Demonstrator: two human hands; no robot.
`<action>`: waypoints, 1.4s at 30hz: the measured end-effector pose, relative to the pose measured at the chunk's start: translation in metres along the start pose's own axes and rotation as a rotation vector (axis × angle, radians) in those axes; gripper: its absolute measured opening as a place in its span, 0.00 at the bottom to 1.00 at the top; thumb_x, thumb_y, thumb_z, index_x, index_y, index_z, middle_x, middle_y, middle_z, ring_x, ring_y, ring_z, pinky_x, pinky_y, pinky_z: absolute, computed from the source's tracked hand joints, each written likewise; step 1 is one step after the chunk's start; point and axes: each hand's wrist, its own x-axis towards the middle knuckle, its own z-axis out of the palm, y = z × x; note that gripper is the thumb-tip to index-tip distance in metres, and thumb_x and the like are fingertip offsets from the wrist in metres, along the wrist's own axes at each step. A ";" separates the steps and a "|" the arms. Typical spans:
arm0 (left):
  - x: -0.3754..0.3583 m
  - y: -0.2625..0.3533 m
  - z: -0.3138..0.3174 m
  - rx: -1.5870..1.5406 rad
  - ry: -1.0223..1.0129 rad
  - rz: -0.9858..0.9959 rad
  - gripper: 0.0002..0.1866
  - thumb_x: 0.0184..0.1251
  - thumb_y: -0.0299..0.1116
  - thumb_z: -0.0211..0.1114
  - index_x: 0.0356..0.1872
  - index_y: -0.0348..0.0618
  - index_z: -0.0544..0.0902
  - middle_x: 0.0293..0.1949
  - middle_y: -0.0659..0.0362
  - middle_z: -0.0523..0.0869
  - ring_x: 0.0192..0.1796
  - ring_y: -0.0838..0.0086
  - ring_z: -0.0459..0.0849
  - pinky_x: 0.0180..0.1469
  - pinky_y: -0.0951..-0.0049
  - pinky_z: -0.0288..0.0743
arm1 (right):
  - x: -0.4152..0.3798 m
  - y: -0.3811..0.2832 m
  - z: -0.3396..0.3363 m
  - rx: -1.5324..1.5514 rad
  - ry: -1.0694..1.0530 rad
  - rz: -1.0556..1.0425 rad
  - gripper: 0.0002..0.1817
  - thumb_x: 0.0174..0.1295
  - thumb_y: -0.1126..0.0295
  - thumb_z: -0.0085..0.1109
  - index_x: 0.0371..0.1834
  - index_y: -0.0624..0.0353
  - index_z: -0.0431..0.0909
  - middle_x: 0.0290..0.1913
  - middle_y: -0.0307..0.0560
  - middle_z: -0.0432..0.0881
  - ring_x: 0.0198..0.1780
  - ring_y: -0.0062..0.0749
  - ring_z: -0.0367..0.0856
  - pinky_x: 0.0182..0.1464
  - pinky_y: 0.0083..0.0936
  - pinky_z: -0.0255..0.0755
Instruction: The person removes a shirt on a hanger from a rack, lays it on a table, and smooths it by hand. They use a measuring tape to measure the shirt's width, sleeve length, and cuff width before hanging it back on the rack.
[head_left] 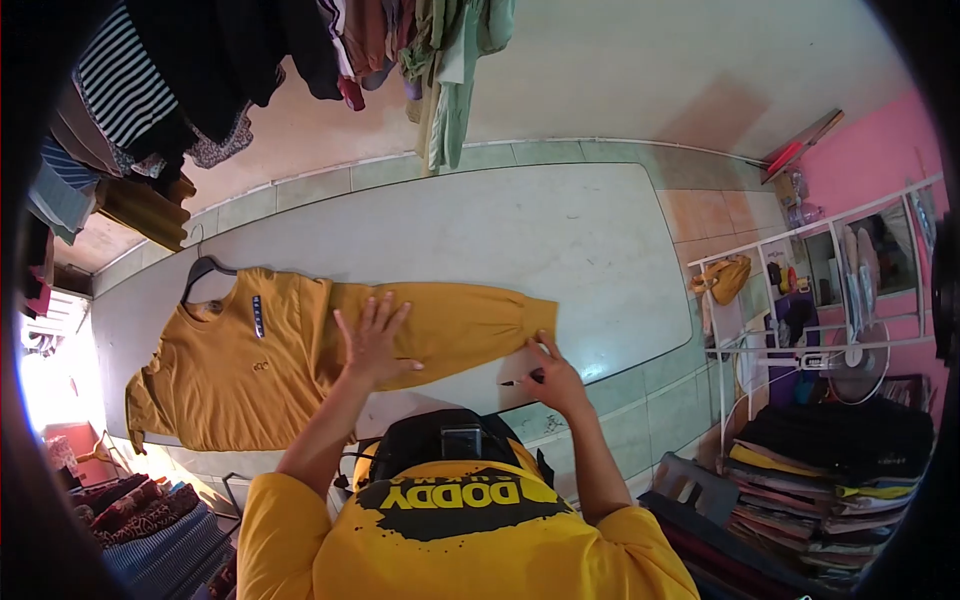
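soft mustard cloth (pixel 465 310) tapers to a gathered cuff (pixel 541 318) on the smooth pale table (pixel 560 230) | left hand (pixel 374 342) splays flat on it | right hand (pixel 553 377) curls round a dark pointed tool (pixel 538 376), fingertips at the cuff

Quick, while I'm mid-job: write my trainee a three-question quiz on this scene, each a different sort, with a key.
1. True or false: the left hand wears a glove.

2. What colour is the strip on the chest of the mustard top?

3. Which is nearest the fan in the picture?
A) hanger
B) left hand
C) right hand

Key
1. False; it is bare, fingers spread on the mustard cloth.
2. Dark blue.
3. C.
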 end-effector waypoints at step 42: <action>0.095 0.094 0.012 -0.683 0.296 0.034 0.02 0.49 0.36 0.64 0.22 0.55 0.84 0.29 0.69 0.81 0.41 0.72 0.74 0.46 0.66 0.62 | 0.008 -0.056 0.053 0.385 0.290 -0.126 0.23 0.59 0.62 0.52 0.55 0.61 0.63 0.43 0.57 0.69 0.44 0.48 0.70 0.47 0.33 0.65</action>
